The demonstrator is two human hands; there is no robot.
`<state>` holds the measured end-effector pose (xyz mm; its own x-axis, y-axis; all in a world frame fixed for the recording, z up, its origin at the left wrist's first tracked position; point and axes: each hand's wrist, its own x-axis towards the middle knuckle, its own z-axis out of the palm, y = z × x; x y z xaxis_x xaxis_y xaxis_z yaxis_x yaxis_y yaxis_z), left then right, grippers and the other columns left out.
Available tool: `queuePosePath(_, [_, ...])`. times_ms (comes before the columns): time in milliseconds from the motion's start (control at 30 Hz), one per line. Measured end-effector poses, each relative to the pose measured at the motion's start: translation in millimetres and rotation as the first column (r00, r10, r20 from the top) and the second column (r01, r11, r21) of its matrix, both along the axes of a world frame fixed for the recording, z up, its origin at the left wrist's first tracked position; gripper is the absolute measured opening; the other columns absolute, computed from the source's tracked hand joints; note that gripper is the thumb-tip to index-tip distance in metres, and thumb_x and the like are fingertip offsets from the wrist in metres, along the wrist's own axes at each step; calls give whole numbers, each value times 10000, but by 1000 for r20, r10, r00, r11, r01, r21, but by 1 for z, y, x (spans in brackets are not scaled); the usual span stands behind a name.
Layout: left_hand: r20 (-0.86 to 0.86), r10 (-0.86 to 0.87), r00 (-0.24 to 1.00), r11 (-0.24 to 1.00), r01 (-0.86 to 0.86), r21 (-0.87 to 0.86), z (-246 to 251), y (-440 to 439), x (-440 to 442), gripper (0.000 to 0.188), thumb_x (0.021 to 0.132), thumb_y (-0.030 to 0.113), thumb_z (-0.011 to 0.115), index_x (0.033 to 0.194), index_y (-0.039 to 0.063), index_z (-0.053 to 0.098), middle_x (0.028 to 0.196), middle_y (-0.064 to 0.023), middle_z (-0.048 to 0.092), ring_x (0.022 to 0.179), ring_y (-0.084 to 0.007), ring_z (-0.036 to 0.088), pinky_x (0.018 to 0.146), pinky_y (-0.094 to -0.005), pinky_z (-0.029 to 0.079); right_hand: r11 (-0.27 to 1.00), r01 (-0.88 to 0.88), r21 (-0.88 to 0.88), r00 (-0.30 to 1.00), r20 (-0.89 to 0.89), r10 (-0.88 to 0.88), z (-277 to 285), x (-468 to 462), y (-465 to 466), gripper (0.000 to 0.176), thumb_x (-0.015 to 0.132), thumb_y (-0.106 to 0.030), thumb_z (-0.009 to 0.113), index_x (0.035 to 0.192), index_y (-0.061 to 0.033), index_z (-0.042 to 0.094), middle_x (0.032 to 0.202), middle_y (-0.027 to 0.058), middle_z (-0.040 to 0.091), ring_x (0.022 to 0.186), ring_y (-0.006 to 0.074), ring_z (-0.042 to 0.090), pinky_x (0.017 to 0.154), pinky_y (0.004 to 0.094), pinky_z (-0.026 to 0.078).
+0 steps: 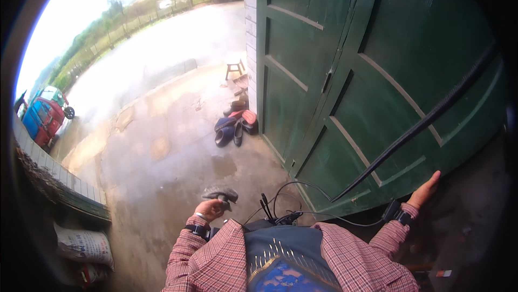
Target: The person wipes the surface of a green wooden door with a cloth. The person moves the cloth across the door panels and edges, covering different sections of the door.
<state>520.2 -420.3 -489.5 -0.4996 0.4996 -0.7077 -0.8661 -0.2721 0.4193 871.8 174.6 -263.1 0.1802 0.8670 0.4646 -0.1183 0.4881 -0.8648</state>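
Observation:
My left hand [211, 210] grips a grey, crumpled object [220, 193], perhaps a cloth, in front of my body at the left. My right hand [423, 193] is stretched out to the right, at the edge of a green panelled door [400, 101]. Its fingers are extended, and whether they press on the door is hard to tell. A black strap with a device [398, 214] sits on the right wrist, and another strap [197, 230] is on the left. Thin black cables [299, 195] loop in front of my waist.
Several shoes [236, 128] lie by the wall, with a small wooden stool [234, 68] beyond. A printed sack [85, 247] rests at lower left. Outside, a red and blue three-wheeled vehicle [42, 116] stands on the concrete. A thick black cord [421, 124] crosses before the door.

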Motion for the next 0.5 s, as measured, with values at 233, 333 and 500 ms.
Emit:
queuePosePath(233, [-426, -59, 903, 998, 69, 7, 5, 60, -75, 206, 878, 107, 650, 1055, 2, 630, 921, -110, 679, 784, -220, 651, 654, -333, 509, 988, 137, -72, 990, -36, -140, -15, 9, 12, 728, 977, -530, 465, 1392, 65, 406, 1401, 170, 461, 1215, 268, 481, 1036, 351, 380])
queuePosePath(333, [-435, -60, 899, 998, 62, -10, 31, 96, -97, 267, 910, 173, 637, 1119, 8, 631, 1012, -102, 688, 906, -220, 660, 769, -337, 520, 984, 132, -119, 982, -120, -146, -20, 11, 15, 761, 975, -541, 457, 1424, 67, 359, 1448, 182, 412, 1264, 277, 447, 1068, 351, 351])
queuePosePath(500, [-711, -161, 685, 987, 131, -98, 85, 165, -150, 294, 953, 232, 607, 1147, 13, 637, 1054, -33, 674, 960, -136, 620, 846, -282, 475, 968, 213, -129, 969, -103, -227, -23, 15, 11, 804, 972, -572, 434, 1445, 68, 318, 1479, 197, 371, 1306, 287, 416, 1094, 351, 326])
